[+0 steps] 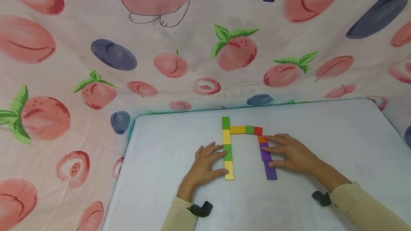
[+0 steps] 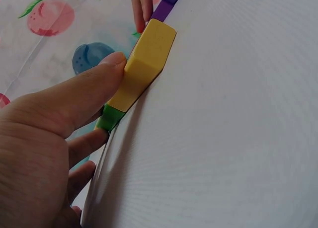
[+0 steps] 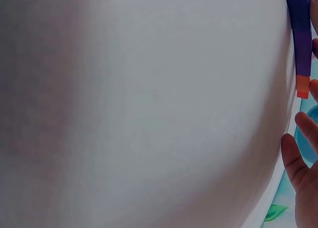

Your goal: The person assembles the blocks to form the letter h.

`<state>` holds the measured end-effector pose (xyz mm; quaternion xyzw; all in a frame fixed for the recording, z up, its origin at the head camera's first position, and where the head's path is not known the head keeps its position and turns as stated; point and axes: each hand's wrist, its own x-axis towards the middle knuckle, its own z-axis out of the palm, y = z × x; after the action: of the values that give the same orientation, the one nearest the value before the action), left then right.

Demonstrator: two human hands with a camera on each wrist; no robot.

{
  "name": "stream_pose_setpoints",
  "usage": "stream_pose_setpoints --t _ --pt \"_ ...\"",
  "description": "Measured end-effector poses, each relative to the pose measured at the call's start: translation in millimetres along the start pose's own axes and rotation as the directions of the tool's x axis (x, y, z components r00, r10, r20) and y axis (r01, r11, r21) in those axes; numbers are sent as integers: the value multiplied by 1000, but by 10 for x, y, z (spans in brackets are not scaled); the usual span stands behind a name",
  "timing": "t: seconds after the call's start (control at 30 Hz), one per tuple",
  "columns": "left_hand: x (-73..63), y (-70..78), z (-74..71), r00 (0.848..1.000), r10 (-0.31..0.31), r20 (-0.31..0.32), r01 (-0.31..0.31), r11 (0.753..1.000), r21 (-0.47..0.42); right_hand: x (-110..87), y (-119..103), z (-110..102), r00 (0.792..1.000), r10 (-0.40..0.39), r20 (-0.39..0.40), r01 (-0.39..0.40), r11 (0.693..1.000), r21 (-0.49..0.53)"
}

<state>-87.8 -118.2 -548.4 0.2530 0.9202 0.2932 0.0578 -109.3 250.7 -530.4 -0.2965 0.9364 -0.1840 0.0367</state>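
Observation:
In the head view, coloured blocks lie on a white table. The left column runs from a green block (image 1: 226, 123) through a yellow block (image 1: 226, 137) and a second green block (image 1: 227, 152) to a pale yellow block (image 1: 229, 170). My left hand (image 1: 205, 163) touches the column's left side, fingers spread, thumb at the pale yellow block. A row of yellow (image 1: 238, 130), green (image 1: 249, 129) and red blocks (image 1: 258, 131) extends right. Below are an orange block (image 1: 262, 139) and two purple blocks (image 1: 265, 152); my right hand (image 1: 293, 152) rests its extended fingertips along their right side.
The white table (image 1: 154, 145) has a rounded left corner at the back. Fruit-printed cloth (image 1: 179, 38) hangs behind it and along the left side. A black device (image 1: 201, 209) is at the left wrist, and another black device (image 1: 321, 198) at the right.

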Motion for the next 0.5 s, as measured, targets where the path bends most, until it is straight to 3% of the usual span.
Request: stream_pose_setpoints --t 0.5 --pt "-6 27 -20 1000 2 2 -2 1000 -14 -13 6 -35 1000 11 9 -11 1000 16"
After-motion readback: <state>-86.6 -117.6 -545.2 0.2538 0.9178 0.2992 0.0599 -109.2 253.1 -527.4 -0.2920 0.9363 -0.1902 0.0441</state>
